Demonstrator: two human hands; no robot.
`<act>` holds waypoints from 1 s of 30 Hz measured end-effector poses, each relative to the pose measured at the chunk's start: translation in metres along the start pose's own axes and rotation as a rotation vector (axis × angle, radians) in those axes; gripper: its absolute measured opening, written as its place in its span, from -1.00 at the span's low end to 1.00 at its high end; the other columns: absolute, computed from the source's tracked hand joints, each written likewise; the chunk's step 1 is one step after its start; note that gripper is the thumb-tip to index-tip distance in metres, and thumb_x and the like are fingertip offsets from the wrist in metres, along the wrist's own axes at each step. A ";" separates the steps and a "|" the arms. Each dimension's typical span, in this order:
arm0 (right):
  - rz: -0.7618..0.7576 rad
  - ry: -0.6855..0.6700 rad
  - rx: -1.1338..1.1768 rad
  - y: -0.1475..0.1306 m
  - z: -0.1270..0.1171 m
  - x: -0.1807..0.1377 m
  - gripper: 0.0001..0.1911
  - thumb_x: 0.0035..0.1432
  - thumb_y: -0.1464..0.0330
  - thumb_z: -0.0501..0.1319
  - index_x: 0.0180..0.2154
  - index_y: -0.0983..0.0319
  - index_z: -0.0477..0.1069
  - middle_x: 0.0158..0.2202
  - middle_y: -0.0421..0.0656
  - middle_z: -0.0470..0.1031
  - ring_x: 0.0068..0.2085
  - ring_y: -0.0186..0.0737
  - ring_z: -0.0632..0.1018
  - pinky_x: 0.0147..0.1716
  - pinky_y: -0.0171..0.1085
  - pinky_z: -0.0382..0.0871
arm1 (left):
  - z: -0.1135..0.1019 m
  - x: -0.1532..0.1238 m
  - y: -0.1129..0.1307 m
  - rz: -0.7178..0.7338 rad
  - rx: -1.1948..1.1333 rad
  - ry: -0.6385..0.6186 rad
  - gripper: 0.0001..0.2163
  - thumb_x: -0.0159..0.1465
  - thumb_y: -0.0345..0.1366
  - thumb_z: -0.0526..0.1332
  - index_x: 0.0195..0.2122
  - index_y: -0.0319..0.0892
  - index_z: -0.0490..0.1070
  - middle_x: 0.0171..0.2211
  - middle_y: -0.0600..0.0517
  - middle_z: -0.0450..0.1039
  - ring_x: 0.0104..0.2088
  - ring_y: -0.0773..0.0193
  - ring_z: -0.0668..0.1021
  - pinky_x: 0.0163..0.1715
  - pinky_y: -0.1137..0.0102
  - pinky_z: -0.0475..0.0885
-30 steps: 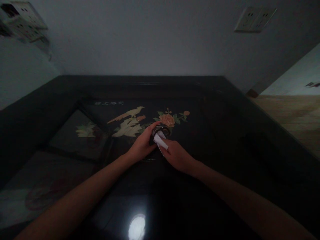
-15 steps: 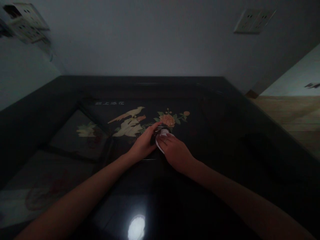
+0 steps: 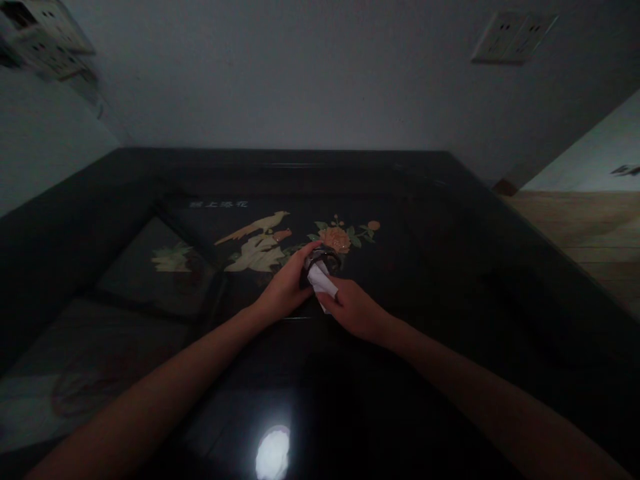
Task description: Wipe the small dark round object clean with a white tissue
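Note:
The scene is dim. My left hand (image 3: 286,291) is closed round a small dark round object (image 3: 326,257) that rests on the glossy black table (image 3: 450,280). My right hand (image 3: 353,309) pinches a folded white tissue (image 3: 321,279) and presses its end into the top of that object. Both hands meet at the middle of the table, just below a painted flower (image 3: 334,239) and beside a painted bird (image 3: 260,230). What the dark object is I cannot make out.
The table top has an inlaid panel (image 3: 165,267) with a pale plant motif at the left. Wall sockets (image 3: 513,37) sit at the upper right and more sockets (image 3: 45,47) at the upper left. Wooden flooring (image 3: 590,233) lies to the right. A lamp reflection (image 3: 273,453) shines near me.
My right hand drew back a little, so the white tissue stands up out of the dark object again after being pushed down and covered half a second ago. The left hand stayed put.

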State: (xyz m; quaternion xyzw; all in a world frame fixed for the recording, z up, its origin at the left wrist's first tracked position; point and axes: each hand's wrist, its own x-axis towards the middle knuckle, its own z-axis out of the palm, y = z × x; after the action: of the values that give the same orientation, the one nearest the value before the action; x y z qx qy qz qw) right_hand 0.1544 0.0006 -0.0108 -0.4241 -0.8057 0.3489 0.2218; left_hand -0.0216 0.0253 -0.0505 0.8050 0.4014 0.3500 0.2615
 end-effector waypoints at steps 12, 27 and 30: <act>-0.275 0.048 -0.916 -0.008 0.009 -0.006 -0.60 0.26 0.55 -0.01 0.08 0.61 0.29 0.08 0.31 0.39 0.15 0.04 0.41 0.21 -0.05 0.20 | 0.001 0.002 0.001 -0.016 0.014 -0.006 -0.33 0.15 -0.48 0.19 0.27 -0.09 -0.02 0.18 -0.13 0.23 0.16 0.09 0.35 0.17 0.15 0.28; 0.202 0.197 0.562 0.000 0.013 0.002 -0.72 0.20 0.46 0.04 -0.12 0.36 0.44 -0.32 -0.10 0.56 -0.31 -0.22 0.54 -0.31 -0.30 0.41 | 0.001 0.001 0.000 -0.010 -0.003 -0.003 -0.30 0.15 -0.44 0.23 0.28 -0.10 -0.06 0.20 -0.18 0.20 0.18 0.05 0.33 0.17 0.09 0.26; 0.173 0.141 0.386 -0.002 0.011 0.000 -0.76 0.21 0.43 0.05 -0.19 0.36 0.45 -0.34 -0.08 0.57 -0.32 -0.20 0.55 -0.32 -0.29 0.41 | 0.000 0.001 0.001 -0.005 -0.006 -0.007 -0.29 0.13 -0.46 0.23 0.28 -0.10 -0.06 0.20 -0.18 0.19 0.18 0.05 0.32 0.17 0.10 0.25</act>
State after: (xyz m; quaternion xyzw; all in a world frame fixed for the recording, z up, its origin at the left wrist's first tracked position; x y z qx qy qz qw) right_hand 0.1462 -0.0038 -0.0163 -0.4648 -0.6672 0.4837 0.3238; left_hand -0.0208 0.0254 -0.0494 0.8045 0.4014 0.3478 0.2661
